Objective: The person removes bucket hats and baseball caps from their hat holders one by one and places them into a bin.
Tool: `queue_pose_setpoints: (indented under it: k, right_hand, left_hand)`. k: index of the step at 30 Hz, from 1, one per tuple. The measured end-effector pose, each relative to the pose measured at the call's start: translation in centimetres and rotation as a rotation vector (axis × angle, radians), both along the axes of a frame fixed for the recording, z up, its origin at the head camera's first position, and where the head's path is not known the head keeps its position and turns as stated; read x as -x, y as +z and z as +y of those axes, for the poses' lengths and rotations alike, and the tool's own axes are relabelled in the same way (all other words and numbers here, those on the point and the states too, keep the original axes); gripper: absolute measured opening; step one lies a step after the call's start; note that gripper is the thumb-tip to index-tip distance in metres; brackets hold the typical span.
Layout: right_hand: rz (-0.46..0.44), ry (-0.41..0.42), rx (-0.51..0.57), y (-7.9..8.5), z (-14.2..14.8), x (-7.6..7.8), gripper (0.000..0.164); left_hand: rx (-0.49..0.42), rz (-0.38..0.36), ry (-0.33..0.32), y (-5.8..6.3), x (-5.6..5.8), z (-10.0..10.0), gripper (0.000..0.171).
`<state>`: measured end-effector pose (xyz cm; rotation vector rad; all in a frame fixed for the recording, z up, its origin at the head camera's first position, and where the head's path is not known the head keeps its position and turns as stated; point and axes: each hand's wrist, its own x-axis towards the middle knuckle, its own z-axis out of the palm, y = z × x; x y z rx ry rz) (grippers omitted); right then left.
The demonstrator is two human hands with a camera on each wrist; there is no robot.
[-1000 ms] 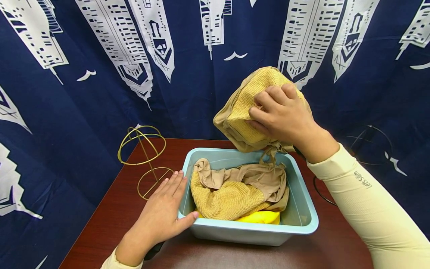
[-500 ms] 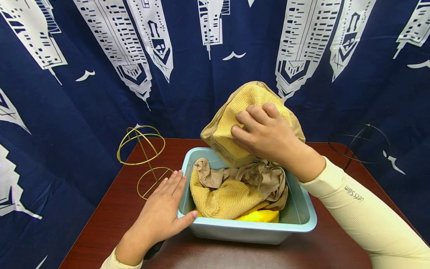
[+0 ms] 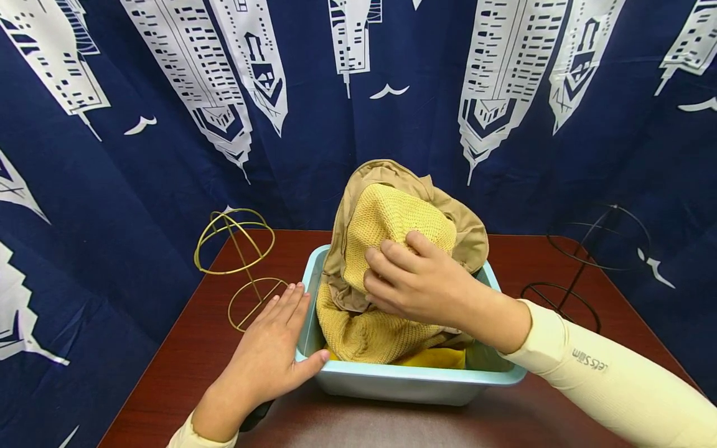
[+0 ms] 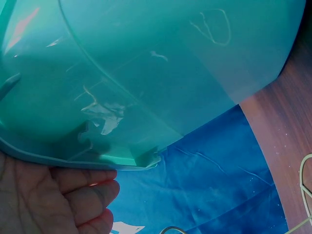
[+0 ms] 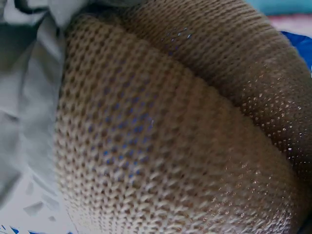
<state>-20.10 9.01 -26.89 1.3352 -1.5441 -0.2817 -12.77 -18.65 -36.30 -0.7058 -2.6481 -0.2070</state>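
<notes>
My right hand grips the knitted crown of a yellow sun hat with a wide tan brim, over the blue plastic basin. The brim reaches past the basin's back edge. In the right wrist view the hat's knit fills most of the picture. Under it, inside the basin, lies another yellow knitted piece with tan cloth, partly covered. A smooth yellow item shows below that. My left hand rests with straight fingers on the basin's left rim; the left wrist view shows its fingers against the outer wall.
A gold wire hat stand stands left of the basin, and a black wire stand stands to the right. Both are on the dark red wooden table. Behind hangs a navy curtain with white building prints.
My right hand has lowered the hat and moved it left and toward me, over the basin, and its brim has tilted into view. My left hand has stayed on the rim.
</notes>
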Motion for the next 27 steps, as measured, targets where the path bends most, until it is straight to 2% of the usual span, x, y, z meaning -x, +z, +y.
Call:
queue_pose_setpoints:
  k: [5,10,20,27]
  right_hand:
    - [-0.044,0.064,-0.007,-0.1,0.4,-0.7,0.035]
    - [-0.13,0.113,0.026,1.0,0.9,-1.2,0.042]
    - [-0.37,-0.043,-0.01,3.3,2.2,-2.1,0.073]
    - [-0.469,-0.061,-0.023,3.8,2.7,-1.4,0.091]
  left_hand:
    - [0.004,-0.013,0.003,0.0,0.0,0.0,0.09]
    - [0.008,-0.021,0.008,0.1,0.0,0.1,0.09]
    - [-0.004,-0.012,0.003,0.0,0.0,0.0,0.088]
    - [-0.004,-0.005,-0.002,-0.1,0.0,0.0,0.088]
